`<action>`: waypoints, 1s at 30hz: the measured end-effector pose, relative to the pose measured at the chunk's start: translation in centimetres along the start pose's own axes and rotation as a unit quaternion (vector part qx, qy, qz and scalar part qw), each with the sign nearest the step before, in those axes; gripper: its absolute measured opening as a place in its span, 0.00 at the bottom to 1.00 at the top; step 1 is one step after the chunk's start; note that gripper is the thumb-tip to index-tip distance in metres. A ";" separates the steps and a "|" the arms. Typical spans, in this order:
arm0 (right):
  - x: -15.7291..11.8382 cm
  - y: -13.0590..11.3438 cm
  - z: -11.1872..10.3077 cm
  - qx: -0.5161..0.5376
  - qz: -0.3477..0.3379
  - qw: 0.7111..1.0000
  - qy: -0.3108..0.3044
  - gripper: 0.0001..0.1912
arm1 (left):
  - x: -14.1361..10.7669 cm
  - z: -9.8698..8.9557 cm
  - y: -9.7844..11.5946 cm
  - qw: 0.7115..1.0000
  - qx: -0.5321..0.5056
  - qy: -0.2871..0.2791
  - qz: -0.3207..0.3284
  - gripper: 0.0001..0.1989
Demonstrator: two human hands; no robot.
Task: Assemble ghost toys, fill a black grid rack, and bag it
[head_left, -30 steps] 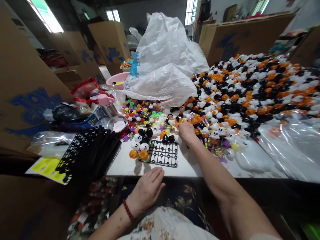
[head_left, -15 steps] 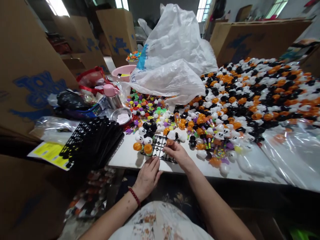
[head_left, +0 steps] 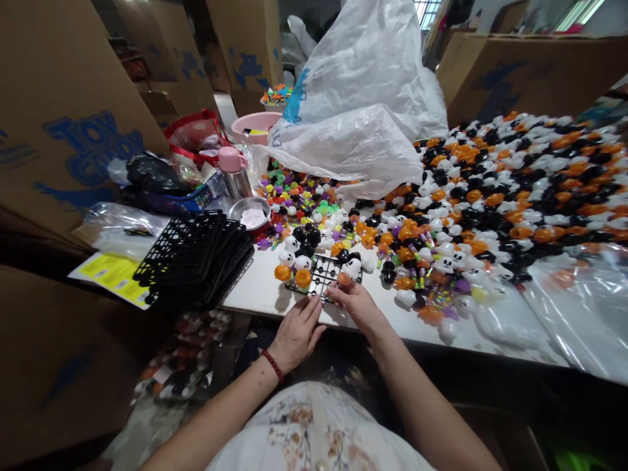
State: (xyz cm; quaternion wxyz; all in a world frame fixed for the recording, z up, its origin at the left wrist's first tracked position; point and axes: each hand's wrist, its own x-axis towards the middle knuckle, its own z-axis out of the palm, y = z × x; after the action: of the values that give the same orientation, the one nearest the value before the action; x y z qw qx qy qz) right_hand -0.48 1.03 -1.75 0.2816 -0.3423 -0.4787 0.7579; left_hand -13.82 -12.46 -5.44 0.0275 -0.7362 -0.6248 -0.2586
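A black plastic grid tray (head_left: 321, 275) lies on the white tabletop in front of me. Small toy heads fill its left side: orange pumpkins (head_left: 303, 279), white skulls (head_left: 303, 262) and black ones (head_left: 307, 249). A white skull head (head_left: 352, 267) is at the tray's right rear. My right hand (head_left: 360, 307) pinches a small toy with an orange head (head_left: 344, 279) over the right front part of the grid; its lower end is partly hidden by my fingers. My left hand (head_left: 297, 330) rests flat with fingers stretched out, fingertips at the tray's front edge.
A stack of black grid trays (head_left: 196, 255) stands at left, behind it a pink-lidded flask (head_left: 234, 173) and a metal bowl (head_left: 250, 214). A large heap of orange, black and white pieces (head_left: 515, 183) covers the right side. Clear plastic bags (head_left: 583, 301) lie at the right front.
The view has shifted, so the scene sits further right. My right hand has brought the orange-headed toy slightly nearer the tray's front. My left hand stays at the tray's front edge.
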 end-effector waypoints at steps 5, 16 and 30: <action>-0.7 -0.8 0.3 -0.022 0.014 1.000 0.012 0.25 | -0.2 0.0 -0.2 1.000 0.006 -0.012 0.002 0.28; 1.0 -0.6 1.1 -0.119 -0.061 0.991 0.015 0.16 | -0.3 -0.2 -0.1 1.000 -0.003 -0.006 0.001 0.29; 2.2 0.7 1.9 -0.281 -0.100 0.953 -0.043 0.11 | -0.3 0.2 0.2 0.999 -0.016 0.036 -0.016 0.26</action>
State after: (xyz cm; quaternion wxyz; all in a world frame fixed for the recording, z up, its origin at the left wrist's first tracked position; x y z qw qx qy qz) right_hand -3.37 1.44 -2.37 0.2274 -0.3248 -0.7162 0.5743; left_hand -13.61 -12.73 -5.67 0.0343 -0.7167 -0.6309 -0.2952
